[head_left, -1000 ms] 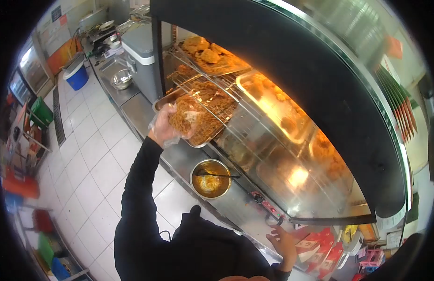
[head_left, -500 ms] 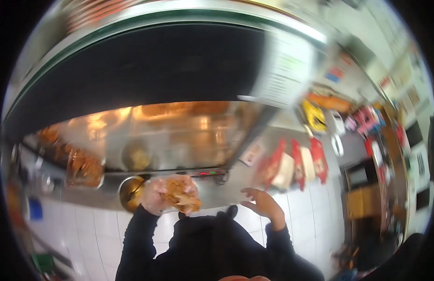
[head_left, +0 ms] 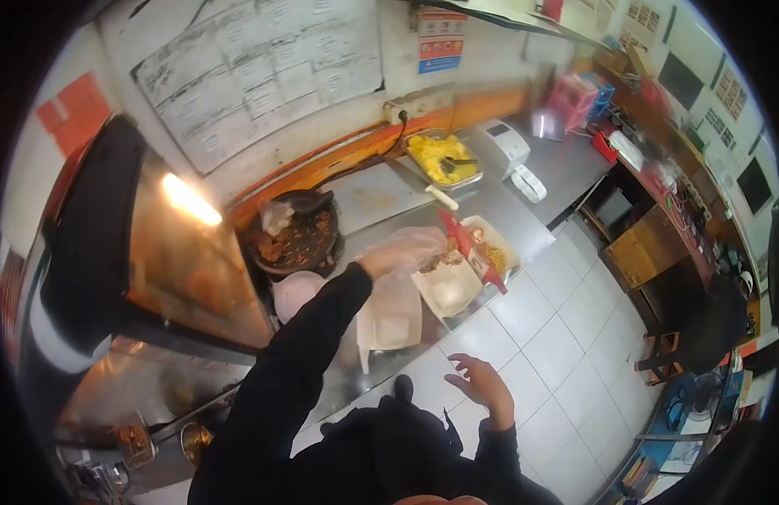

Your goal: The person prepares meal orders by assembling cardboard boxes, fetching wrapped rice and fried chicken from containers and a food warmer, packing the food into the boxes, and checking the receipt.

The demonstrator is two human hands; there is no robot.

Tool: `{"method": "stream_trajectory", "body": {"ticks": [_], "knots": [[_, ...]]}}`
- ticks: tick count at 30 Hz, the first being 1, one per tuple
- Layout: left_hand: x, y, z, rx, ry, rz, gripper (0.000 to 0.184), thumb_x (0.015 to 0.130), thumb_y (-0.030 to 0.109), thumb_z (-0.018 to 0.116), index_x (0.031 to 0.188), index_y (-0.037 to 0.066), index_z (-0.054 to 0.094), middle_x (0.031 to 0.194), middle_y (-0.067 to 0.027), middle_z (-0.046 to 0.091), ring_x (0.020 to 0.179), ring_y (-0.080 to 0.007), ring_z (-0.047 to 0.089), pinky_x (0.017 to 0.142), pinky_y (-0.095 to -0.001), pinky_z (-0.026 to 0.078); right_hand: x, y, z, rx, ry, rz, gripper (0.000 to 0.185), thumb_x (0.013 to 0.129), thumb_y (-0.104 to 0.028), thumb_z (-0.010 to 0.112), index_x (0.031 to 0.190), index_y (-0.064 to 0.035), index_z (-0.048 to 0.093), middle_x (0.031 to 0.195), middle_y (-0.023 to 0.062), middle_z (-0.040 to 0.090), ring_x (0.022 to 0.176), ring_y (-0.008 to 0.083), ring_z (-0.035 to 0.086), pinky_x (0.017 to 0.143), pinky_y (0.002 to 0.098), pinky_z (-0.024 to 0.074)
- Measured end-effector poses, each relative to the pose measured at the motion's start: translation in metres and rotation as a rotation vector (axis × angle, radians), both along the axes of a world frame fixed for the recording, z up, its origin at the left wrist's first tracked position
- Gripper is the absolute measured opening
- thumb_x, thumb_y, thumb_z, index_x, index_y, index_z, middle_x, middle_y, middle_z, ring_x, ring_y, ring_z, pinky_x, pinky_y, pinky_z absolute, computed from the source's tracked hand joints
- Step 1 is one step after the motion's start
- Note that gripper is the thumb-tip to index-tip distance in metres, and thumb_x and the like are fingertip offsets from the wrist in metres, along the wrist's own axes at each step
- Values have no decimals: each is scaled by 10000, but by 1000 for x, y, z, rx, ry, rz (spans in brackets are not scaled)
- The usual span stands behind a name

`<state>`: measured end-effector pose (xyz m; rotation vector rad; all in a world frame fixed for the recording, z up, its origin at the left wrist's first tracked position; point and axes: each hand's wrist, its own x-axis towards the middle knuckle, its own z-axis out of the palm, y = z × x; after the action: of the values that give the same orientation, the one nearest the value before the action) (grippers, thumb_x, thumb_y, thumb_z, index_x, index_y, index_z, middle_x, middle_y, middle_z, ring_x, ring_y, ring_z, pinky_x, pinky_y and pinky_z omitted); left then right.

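My left hand (head_left: 406, 251), in a clear plastic glove, reaches over the counter with its fingers closed at a brown fried piece (head_left: 447, 255). The piece lies at the fingertips, partly hidden, at the back of an open box (head_left: 459, 295) with a white mound in it. Right of this box stands another open box (head_left: 505, 244) of food, with a red flap (head_left: 477, 252) between them. An open pale box (head_left: 389, 328) is below my left wrist. My right hand (head_left: 480, 383) hangs over the floor, fingers apart and holding nothing.
A dark stone mortar (head_left: 295, 236) with brown crumbs and a crumpled plastic bag stands left. Behind are a tray of yellow food (head_left: 444, 160) with tongs and a white machine (head_left: 499, 145). The lit glass cabinet (head_left: 196, 252) is at the left, a wooden cupboard (head_left: 646, 244) at the right.
The view has swung right from the heated cabinet to the counter of boxes. My left hand has carried the fried piece from the cabinet to the boxes. My right hand stays open.
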<state>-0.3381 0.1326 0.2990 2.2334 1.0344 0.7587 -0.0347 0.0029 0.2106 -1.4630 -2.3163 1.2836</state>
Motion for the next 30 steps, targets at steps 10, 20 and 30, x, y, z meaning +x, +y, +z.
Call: {"method": "stream_trajectory", "body": {"ticks": [10,20,30], "knots": [[20,72,-88,-151,93,143,345,1015,324,450,1216,91,607,1254,-83,615,1218,-212,525,1050,-339,385,54,39,-23,-44,52,-113,468,835,-307,746,1234,-96,623,1000,145,703,828,267,673,770,365,542],[-46,-177,-38,210,-43,1078,221,914,168,609,1085,41,668,1094,-145,663,989,-302,624,911,-377,471,-78,39,35,-337,493,592,407,913,-212,681,1293,-106,579,1099,95,675,994,196,644,876,352,501],[-62,-448,-51,778,-434,1834,284,973,323,544,1080,61,577,763,-92,590,685,-175,561,684,-310,461,-260,-87,-89,-190,525,575,690,843,-166,712,1435,-58,374,1321,187,465,1201,325,495,1003,422,420]]}}
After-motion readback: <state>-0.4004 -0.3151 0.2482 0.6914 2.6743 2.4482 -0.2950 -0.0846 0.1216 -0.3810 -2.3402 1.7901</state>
